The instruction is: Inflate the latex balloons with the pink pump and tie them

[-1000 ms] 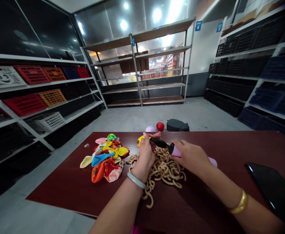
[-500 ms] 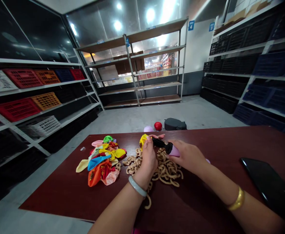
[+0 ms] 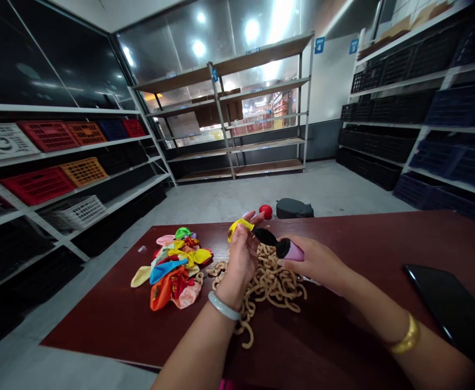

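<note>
My left hand, with a pale bangle at its wrist, is closed on a limp yellow balloon, thumb pressed on it and some fingers spread behind. My right hand is wrapped round the purple handle of a tool. The tool's black ribbed front part points left and reaches the yellow balloon by my left palm; whether it enters the balloon is hidden. Beneath both hands lies a pile of tan, curled, C-shaped pieces. To the left is a heap of limp coloured balloons.
The dark red table bears a black phone-like slab at right. Past its far edge are a red ball-like thing and a dark grey case. Crate-filled shelves stand left, more at right, and a rack behind.
My left hand has tilted up, its fingers opening more behind the yellow balloon, which shifted slightly left and up. The purple tool has moved slightly right. The whole view has shifted a little.
</note>
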The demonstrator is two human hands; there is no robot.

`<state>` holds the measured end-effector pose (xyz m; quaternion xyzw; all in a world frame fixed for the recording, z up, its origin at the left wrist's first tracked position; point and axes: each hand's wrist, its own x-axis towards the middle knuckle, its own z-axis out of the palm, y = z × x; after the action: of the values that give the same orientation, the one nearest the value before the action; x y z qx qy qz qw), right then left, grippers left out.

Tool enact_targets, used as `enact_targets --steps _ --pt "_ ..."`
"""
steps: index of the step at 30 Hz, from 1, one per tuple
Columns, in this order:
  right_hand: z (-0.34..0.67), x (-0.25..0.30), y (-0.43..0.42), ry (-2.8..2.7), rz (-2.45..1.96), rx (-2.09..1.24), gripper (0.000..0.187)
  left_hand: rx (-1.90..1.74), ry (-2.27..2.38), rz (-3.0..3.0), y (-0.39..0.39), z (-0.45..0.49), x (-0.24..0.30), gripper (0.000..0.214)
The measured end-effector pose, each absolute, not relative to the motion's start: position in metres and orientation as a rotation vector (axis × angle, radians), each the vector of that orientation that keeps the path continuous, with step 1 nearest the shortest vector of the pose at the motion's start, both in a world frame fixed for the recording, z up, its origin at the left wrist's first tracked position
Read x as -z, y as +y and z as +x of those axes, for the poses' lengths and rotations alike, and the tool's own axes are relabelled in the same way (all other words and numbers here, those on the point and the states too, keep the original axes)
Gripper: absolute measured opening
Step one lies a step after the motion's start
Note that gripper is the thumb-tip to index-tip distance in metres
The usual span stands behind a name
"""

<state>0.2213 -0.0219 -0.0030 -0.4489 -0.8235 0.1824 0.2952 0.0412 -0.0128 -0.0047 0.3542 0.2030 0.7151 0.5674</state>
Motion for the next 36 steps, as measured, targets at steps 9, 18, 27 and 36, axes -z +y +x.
enact_targets --steps 9,18,27,36 --pt "0.221 0.006 -0.018 -2.168 -1.128 -0.678 0.048 -1.608 0.438 0.827 -0.016 0.047 0.003 0.027" --pt "0.231 0.003 -0.016 -2.224 -1.209 -0.604 0.05 -1.558 0.732 1.014 -0.014 0.051 0.017 0.023" --pt "0.221 0.002 -0.024 -2.311 -1.338 -0.385 0.049 -1.567 0.368 0.67 -0.017 0.054 0.009 0.011" --pt "0.219 0.012 -0.025 -2.35 -1.36 -0.008 0.055 -1.481 0.307 0.521 -0.022 0.052 0.001 0.03"
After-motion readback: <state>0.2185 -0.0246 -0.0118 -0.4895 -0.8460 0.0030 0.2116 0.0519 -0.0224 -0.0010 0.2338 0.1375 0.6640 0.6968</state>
